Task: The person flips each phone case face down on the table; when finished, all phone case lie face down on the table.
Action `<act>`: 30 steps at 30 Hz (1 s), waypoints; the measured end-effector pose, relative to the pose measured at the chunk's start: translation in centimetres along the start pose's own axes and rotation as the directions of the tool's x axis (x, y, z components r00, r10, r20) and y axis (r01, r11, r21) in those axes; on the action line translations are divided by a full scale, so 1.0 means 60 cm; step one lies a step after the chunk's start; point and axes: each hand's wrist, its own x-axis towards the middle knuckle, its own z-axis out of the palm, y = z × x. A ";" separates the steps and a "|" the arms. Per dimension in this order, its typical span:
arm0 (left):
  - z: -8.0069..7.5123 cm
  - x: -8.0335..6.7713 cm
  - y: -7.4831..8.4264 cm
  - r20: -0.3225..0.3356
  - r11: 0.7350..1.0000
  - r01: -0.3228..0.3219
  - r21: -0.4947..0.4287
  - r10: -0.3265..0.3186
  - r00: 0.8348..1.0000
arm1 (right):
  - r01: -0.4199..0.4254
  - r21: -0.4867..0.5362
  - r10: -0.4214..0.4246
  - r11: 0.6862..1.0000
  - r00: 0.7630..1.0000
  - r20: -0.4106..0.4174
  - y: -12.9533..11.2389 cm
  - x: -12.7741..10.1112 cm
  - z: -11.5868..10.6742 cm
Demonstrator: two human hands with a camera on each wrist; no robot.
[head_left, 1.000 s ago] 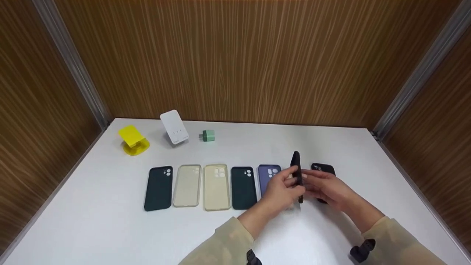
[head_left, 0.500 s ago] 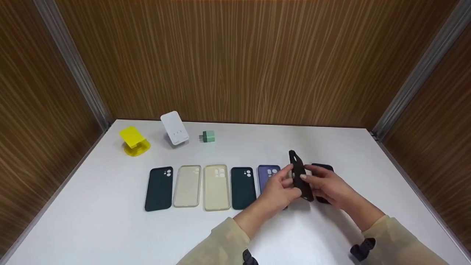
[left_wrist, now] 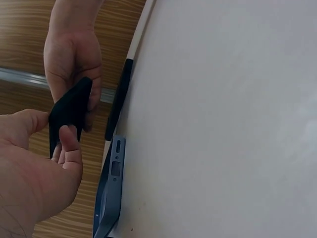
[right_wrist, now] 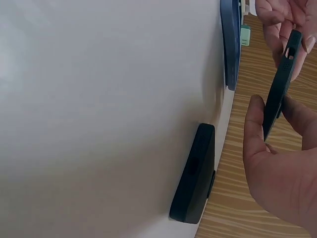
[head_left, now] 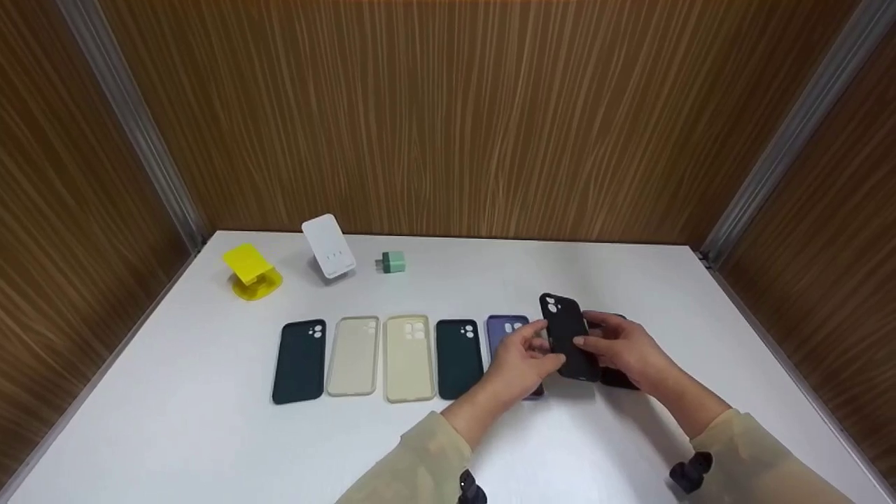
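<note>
Both hands hold a black phone case above the table, its back with the camera cutouts facing the head camera. My left hand grips its left edge between thumb and fingers. On the opposite edge, my right hand pinches it, the thumb lying on the back. The right wrist view shows the case edge-on, with a port opening in its end. Below and left lies a purple phone case, partly covered by the left hand. Another black phone case lies beneath the right hand, mostly hidden.
Left of the purple case, a row holds a dark green case, a cream case, a translucent pale case and another dark case. Behind them stand a yellow stand, a white stand and a green charger plug.
The held black case has turned from edge-on to showing its back to the head camera. The right thumb has come onto its back, and both hands keep hold near the same spot.
</note>
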 end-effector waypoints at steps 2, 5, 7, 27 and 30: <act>0.000 0.004 -0.001 -0.016 1.000 -0.002 0.030 0.002 1.000 | 0.018 -0.022 -0.018 1.000 1.000 -0.011 0.001 0.002 -0.002; 0.002 0.010 -0.001 -0.034 0.998 -0.002 0.056 0.004 0.999 | 0.041 -0.034 -0.041 0.999 0.999 -0.018 0.003 0.004 -0.007; 0.004 0.014 -0.002 -0.043 0.997 0.007 0.072 -0.004 0.999 | 0.047 -0.042 -0.048 0.998 0.999 -0.024 0.003 0.005 -0.009; 0.013 0.034 -0.001 -0.092 0.958 0.034 0.286 -0.008 0.996 | 0.084 -0.233 -0.107 0.969 0.990 -0.090 0.007 0.016 -0.015; 0.013 0.034 -0.003 -0.075 0.946 0.019 0.323 0.006 0.997 | 0.074 -0.247 -0.101 0.966 0.990 -0.100 0.010 0.015 -0.015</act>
